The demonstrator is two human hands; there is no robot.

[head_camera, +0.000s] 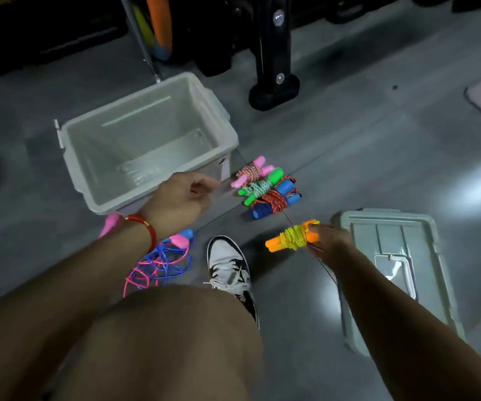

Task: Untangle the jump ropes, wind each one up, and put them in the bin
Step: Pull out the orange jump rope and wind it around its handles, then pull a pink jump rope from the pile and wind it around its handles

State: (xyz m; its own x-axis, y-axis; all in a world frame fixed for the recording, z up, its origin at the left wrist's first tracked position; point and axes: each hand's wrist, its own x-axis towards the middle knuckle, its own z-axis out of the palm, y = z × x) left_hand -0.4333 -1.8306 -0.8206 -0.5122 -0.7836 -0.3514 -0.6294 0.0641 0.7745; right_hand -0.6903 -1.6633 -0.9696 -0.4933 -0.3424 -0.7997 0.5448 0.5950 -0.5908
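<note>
Head view: my right hand (pixel 327 241) grip pinching orange-handled rope (pixel 293 238), wound, right of bin (pixel 80 169). Left hand (pixel 181 198) curled, contents unclear. Advise: tuck loose end before dropping in.

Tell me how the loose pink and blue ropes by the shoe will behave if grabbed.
The pink and blue ropes lie in slack overlapping loops, so they would probably flop and trail. They look intertwined, so lifting one likely drags the other. The thin cords seem light; the handles would probably dangle.
</note>
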